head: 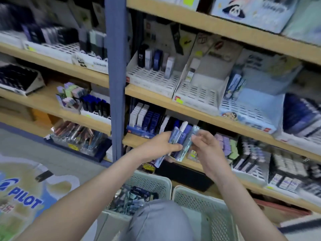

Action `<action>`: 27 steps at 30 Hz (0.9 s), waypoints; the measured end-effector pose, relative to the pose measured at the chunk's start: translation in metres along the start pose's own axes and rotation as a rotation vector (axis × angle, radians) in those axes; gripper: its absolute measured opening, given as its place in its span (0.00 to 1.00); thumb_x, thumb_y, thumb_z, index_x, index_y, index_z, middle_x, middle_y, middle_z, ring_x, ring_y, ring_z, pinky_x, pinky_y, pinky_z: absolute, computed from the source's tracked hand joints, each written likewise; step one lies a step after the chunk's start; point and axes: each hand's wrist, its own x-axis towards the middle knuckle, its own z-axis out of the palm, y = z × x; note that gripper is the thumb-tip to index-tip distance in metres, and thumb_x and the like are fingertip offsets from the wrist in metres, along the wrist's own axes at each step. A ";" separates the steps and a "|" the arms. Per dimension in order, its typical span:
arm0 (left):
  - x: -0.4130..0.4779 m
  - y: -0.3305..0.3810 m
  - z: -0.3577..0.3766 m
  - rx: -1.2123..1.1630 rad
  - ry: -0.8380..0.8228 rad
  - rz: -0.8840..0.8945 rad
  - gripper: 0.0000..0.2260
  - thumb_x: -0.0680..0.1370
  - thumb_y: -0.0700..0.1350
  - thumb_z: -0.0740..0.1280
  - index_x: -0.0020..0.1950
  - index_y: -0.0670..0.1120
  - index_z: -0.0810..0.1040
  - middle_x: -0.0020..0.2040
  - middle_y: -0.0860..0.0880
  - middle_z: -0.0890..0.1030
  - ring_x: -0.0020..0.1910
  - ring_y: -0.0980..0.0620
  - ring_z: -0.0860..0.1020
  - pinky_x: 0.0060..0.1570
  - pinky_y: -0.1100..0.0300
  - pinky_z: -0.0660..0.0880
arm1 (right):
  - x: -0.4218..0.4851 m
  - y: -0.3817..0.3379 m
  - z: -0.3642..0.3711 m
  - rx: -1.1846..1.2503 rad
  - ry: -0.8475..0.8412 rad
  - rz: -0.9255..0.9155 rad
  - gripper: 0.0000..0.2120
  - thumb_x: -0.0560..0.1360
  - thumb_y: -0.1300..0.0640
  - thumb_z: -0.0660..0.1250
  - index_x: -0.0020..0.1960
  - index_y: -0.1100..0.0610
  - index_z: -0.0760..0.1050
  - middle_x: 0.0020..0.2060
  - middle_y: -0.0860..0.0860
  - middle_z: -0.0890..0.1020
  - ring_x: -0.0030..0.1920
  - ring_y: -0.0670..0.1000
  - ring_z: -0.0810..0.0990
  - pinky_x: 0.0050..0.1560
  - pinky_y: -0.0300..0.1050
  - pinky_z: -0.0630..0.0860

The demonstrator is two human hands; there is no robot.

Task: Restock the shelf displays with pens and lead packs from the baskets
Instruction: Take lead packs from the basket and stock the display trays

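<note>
Down on the floor at far left lies a Pilot sign (pixel 20 197). Above it the wooden shelves (pixel 52 105) carry trays of pens, all blurred. A blue post (pixel 116 80) splits the shelving.

Just right of the post, the left hand (pixel 156 146) is raised before the lower shelf, its fingers wrapped round a fanned bunch of packs (pixel 180 138), blue and white, thumb pressed across their front. The right hand (pixel 206 145) meets the bunch from the other side, its thumb and fingertips pinching the edge of a clear pack (pixel 192 136) at the right of the fan; the other fingers curl in.

Below the arms sit two pale mesh baskets. The left basket (pixel 152 181) holds a heap of dark packets; what is in the right basket (pixel 205 199) I cannot tell. A grey-clad knee (pixel 161 221) sits between them.

Farther right, white slotted trays (pixel 196 93) stand mostly bare on the middle shelf.
</note>
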 end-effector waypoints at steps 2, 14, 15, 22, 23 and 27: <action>-0.004 0.023 0.007 0.054 0.021 0.056 0.04 0.80 0.43 0.65 0.52 0.51 0.73 0.43 0.53 0.76 0.41 0.55 0.76 0.41 0.56 0.78 | -0.004 -0.019 -0.011 -0.034 0.035 -0.123 0.10 0.77 0.64 0.66 0.55 0.55 0.71 0.42 0.55 0.78 0.41 0.52 0.78 0.45 0.48 0.73; 0.006 0.126 0.049 0.311 -0.071 0.208 0.06 0.80 0.40 0.65 0.47 0.51 0.73 0.37 0.57 0.74 0.28 0.67 0.73 0.30 0.73 0.69 | -0.022 -0.083 -0.106 -1.247 0.053 -0.989 0.12 0.71 0.52 0.63 0.54 0.49 0.77 0.48 0.46 0.82 0.49 0.50 0.70 0.42 0.43 0.54; 0.010 0.132 0.053 0.327 -0.083 0.211 0.05 0.80 0.41 0.65 0.48 0.50 0.73 0.39 0.55 0.75 0.30 0.65 0.73 0.30 0.72 0.69 | -0.023 -0.088 -0.111 -1.304 0.077 -1.014 0.11 0.70 0.53 0.63 0.52 0.50 0.76 0.45 0.47 0.81 0.46 0.51 0.71 0.40 0.44 0.54; 0.044 0.145 0.061 -0.020 0.129 0.236 0.04 0.82 0.42 0.62 0.52 0.42 0.75 0.41 0.48 0.81 0.36 0.57 0.80 0.32 0.63 0.74 | -0.009 -0.103 -0.147 -0.896 0.189 -0.682 0.09 0.79 0.59 0.64 0.57 0.57 0.77 0.46 0.44 0.77 0.50 0.48 0.74 0.48 0.38 0.66; 0.050 0.142 0.060 -0.087 0.182 0.237 0.03 0.82 0.41 0.62 0.52 0.42 0.75 0.41 0.48 0.81 0.36 0.56 0.81 0.31 0.64 0.74 | -0.007 -0.105 -0.148 -0.761 0.206 -0.581 0.09 0.80 0.57 0.62 0.57 0.56 0.77 0.45 0.46 0.78 0.49 0.47 0.75 0.45 0.38 0.68; 0.073 0.130 0.061 -0.239 0.279 0.237 0.03 0.81 0.40 0.62 0.52 0.41 0.73 0.40 0.46 0.80 0.33 0.56 0.80 0.29 0.64 0.73 | 0.013 -0.110 -0.144 -0.334 0.209 -0.361 0.05 0.80 0.56 0.62 0.49 0.54 0.76 0.42 0.49 0.82 0.45 0.48 0.80 0.48 0.40 0.73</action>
